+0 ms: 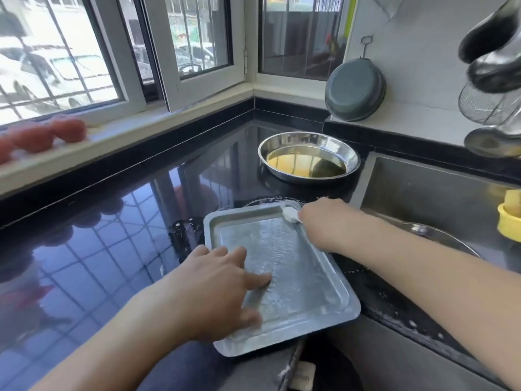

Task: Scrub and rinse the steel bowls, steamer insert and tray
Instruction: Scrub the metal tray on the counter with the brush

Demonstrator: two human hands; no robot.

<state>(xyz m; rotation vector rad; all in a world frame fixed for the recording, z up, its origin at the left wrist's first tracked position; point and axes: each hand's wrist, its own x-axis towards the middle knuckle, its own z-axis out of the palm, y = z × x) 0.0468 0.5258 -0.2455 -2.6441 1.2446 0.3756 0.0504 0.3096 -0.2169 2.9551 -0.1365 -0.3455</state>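
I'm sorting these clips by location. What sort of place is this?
Most likely a home kitchen: a steel sink set into a black countertop, a wet metal tray being scrubbed by hand, and a pan hanging on the tiled wall.
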